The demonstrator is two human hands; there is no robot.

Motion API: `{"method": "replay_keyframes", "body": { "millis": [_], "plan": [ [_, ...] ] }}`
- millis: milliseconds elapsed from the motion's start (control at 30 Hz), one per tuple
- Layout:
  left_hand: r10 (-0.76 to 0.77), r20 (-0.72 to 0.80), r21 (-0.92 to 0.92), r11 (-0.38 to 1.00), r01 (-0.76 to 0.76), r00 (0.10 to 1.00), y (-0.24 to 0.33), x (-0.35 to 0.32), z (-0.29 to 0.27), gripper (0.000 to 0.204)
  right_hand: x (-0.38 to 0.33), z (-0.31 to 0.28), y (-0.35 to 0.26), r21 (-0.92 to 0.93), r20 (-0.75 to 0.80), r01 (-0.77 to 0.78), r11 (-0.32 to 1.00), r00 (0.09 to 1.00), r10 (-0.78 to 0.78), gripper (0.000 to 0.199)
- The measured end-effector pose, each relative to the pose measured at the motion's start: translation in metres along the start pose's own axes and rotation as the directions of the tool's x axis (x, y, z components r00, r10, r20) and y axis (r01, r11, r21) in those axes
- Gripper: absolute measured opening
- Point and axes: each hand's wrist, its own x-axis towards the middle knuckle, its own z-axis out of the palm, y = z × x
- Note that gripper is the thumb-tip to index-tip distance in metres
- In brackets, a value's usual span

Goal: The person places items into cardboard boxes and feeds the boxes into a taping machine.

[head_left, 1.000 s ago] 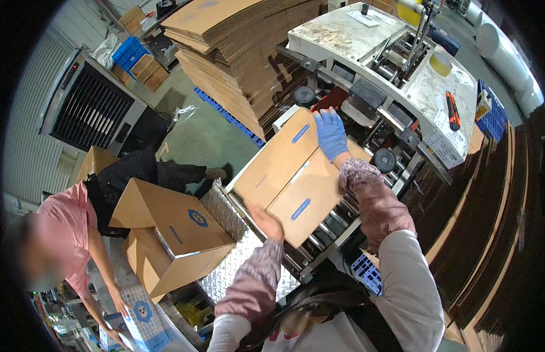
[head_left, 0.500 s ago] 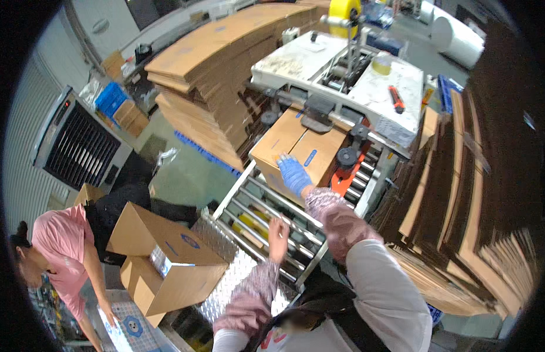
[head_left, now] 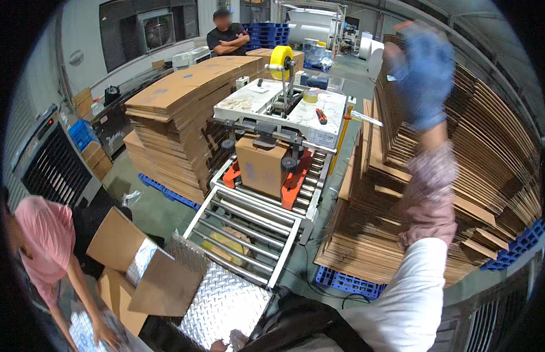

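Note:
My right hand [head_left: 425, 76], in a blue glove with bare fingertips, is raised at the upper right in front of a tall stack of flat cardboard sheets [head_left: 483, 135]. It is blurred, but the thumb stands apart from the fingers and nothing shows in it. Only a sliver of my left hand [head_left: 220, 346] shows at the lower edge, by the diamond-plate metal surface [head_left: 231, 305]; its fingers are mostly hidden. Away from both hands, a closed cardboard box [head_left: 260, 166] sits inside the carton-sealing machine [head_left: 237, 105], between its orange side guides.
A roller conveyor [head_left: 243, 234] leads to the machine. A box cutter [head_left: 321, 116] and a tape roll [head_left: 310, 97] lie on top. Flat cartons [head_left: 172, 111] are stacked left. A co-worker in pink [head_left: 49, 240] bends beside an open carton [head_left: 166, 287]; another person [head_left: 227, 38] stands behind.
My right hand has left the box and swung up to the right. The box has moved deeper into the machine. My left hand has drawn back to the lower edge; the view has tilted up.

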Motion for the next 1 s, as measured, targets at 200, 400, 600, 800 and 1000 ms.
{"method": "replay_keyframes", "body": {
  "millis": [200, 400, 600, 800, 1000],
  "plan": [
    [0.444, -0.251, -0.224, 0.838, -0.498, 0.860, 0.039, 0.026, 0.003, 0.045, 0.000, -0.051, 0.080, -0.208, 0.289, -0.048, 0.977, 0.951, 0.108, 0.041],
    [0.342, -0.235, -0.105, 0.922, -0.373, 0.910, 0.086, -0.024, -0.146, 0.042, 0.033, -0.155, -0.059, 0.042, -0.269, 0.414, 0.909, 0.882, -0.388, 0.037],
    [0.525, -0.619, -0.180, 0.629, -0.757, 0.584, 0.180, -0.113, -0.231, 0.072, 0.080, -0.189, -0.141, 0.590, -0.526, 0.595, 0.545, 0.796, -0.299, 0.026],
    [0.190, -0.845, -0.172, 0.788, -0.591, 0.499, 0.142, -0.191, -0.230, 0.100, 0.088, -0.120, -0.184, 0.986, -0.137, 0.149, -0.075, 0.980, 0.146, 0.023],
    [0.223, -0.939, 0.255, 0.962, 0.094, 0.261, 0.082, -0.261, -0.293, 0.039, -0.164, -0.005, -0.345, 0.160, 0.963, -0.629, -0.761, 0.267, -0.019, 0.039]
  ]
}}
